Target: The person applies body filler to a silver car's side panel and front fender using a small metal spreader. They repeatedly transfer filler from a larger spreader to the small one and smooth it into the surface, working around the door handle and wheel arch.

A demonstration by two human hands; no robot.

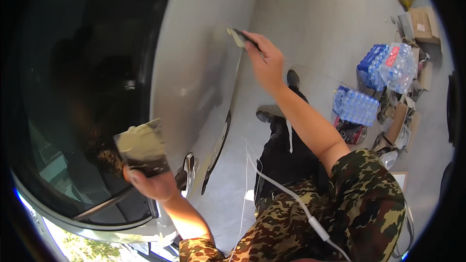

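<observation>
My left hand (pixel 154 184) grips the lower edge of a flat, dark mixing board (pixel 155 166), its thumb on top. Pale yellow putty (pixel 141 141) covers most of the board's upper face. My right hand (pixel 268 65) is closed round a thin, dark putty spreader (pixel 251 42), with yellowish putty on its far edge. The spreader is beside the silver car body panel (pixel 194 58); I cannot tell whether it touches. A duller grey patch shows on the panel below the spreader. The board is in front of the dark car window (pixel 97 92).
A chrome door handle (pixel 190 167) is near my left wrist. Shrink-wrapped packs of water bottles (pixel 357 106) and opened cardboard boxes (pixel 424 24) lie on the grey floor (pixel 310 14) to the right. A white cable (pixel 291 191) hangs across my front, above my legs.
</observation>
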